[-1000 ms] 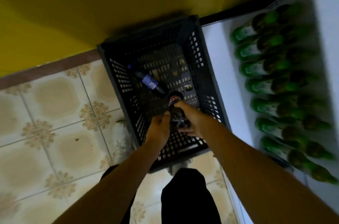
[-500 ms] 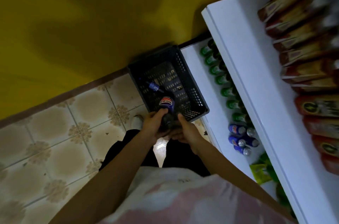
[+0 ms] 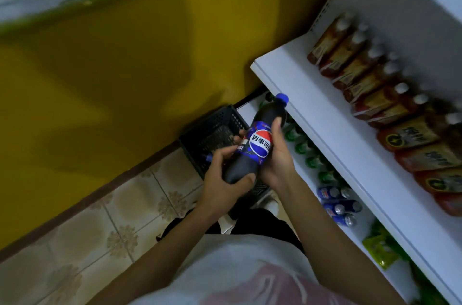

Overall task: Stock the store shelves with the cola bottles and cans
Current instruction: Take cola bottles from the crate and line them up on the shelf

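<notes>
A dark cola bottle with a blue cap and a round red-white-blue label is held in the air, cap pointing up and to the right toward the white shelf. My left hand wraps its bottom end, thumb across the base. My right hand grips its right side at the label. Below it on the floor stands the black plastic crate; a blue cap of another bottle peeks out beside my left hand. Blue cola cans lie on the lower shelf.
Green bottles line the lower shelf left of the cans. Red and brown bottled drinks fill the upper white shelf. A yellow wall rises behind the crate. Patterned floor tiles spread to the left. Green packets sit low on the right.
Both hands lifted the cola bottle out of the crate and up to shelf height. My view rose and pulled back from the crate, showing the upper shelf.
</notes>
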